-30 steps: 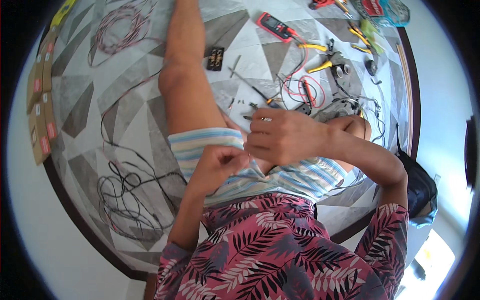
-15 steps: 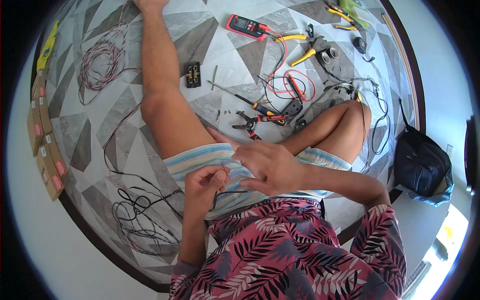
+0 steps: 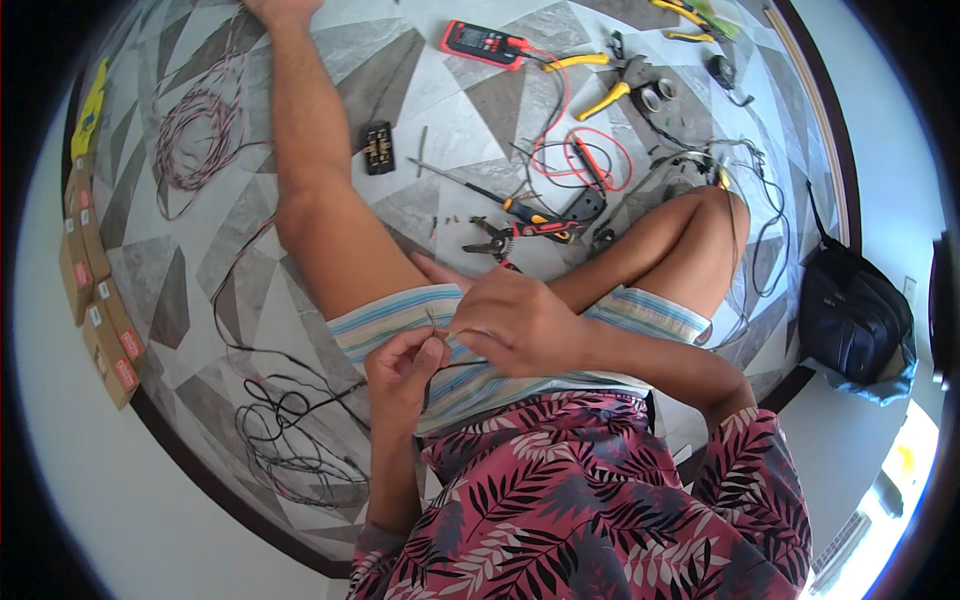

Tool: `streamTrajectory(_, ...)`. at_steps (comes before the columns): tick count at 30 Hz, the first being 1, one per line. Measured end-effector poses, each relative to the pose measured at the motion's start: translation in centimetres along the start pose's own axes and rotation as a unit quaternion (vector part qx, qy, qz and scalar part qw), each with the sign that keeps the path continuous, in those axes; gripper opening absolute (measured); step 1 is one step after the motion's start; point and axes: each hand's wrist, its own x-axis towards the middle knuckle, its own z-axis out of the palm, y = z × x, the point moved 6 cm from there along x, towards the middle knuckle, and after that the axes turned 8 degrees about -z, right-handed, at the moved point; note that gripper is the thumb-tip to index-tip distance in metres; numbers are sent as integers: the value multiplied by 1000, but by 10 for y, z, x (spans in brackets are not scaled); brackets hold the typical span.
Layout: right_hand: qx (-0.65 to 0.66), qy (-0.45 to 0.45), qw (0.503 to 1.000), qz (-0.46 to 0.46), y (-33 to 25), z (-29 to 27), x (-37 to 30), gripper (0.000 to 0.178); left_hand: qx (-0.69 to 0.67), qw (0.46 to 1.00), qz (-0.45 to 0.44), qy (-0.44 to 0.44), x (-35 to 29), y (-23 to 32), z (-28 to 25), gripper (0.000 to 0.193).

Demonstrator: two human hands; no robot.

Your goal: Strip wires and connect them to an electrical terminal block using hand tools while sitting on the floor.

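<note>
I sit on a patterned tile floor with one leg stretched out. My left hand [image 3: 405,368] pinches a thin dark wire [image 3: 433,322] over my striped shorts. My right hand [image 3: 505,318] meets it from the right, fingertips closed on the same wire end. The wire's black length trails down to a loose tangle of black cable [image 3: 285,440] on the floor at my left.
Ahead lie a red multimeter [image 3: 478,42] with red leads [image 3: 580,160], yellow-handled pliers [image 3: 610,85], small cutters [image 3: 492,240], a screwdriver [image 3: 480,192], a black terminal block [image 3: 378,147] and a red-and-white wire coil [image 3: 195,135]. Small cardboard boxes [image 3: 95,300] line the left; a black bag [image 3: 850,320] sits right.
The view has shifted, so the floor and tools now sit higher in the picture. My hands stay together on the wire over my lap, with the right hand lower than before.
</note>
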Motion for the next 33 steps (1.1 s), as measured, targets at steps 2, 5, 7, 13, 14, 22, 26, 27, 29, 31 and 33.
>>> streamTrajectory(2, 48, 18, 994, 98, 25, -6, -5, 8, -16, 1000, 2, 24, 2, -3, -6, 26)
streamTrajectory(5, -158, 6, 975, 156, 87, -20, -16, 9, -56, 997, 33, 52, 6, -2, -14, 24)
streamTrajectory(7, -247, -50, 958, 139, 113, -13, -10, 11, -79, 994, 31, 65, 9, -5, -16, 25)
streamTrajectory(13, -317, -192, 923, 105, 125, 39, 12, 15, -129, 987, 23, 91, 13, -2, -17, 29)
streamTrajectory(14, -325, -201, 919, 95, 125, 42, 13, 16, -125, 988, 27, 82, 14, 0, -16, 30)
streamTrajectory(22, -340, -265, 897, 97, 152, 49, -3, 11, -152, 987, 47, 33, 14, -1, -20, 30)
streamTrajectory(26, -319, -221, 914, 118, 148, 45, -2, 9, -140, 988, 66, 11, 12, -1, -19, 30)
streamTrajectory(27, -314, -206, 919, 119, 144, 43, 1, 10, -137, 988, 77, -5, 12, -1, -18, 30)
streamTrajectory(29, -310, -193, 923, 121, 137, 39, 7, 10, -145, 986, 84, -6, 11, 0, -17, 29)
streamTrajectory(31, -126, -105, 963, 214, 134, 34, 14, 15, -150, 985, 90, -5, 9, 2, -20, 28)
streamTrajectory(33, 40, -53, 953, 297, 119, 29, 21, 18, -141, 984, 103, -33, 7, 4, -20, 27)
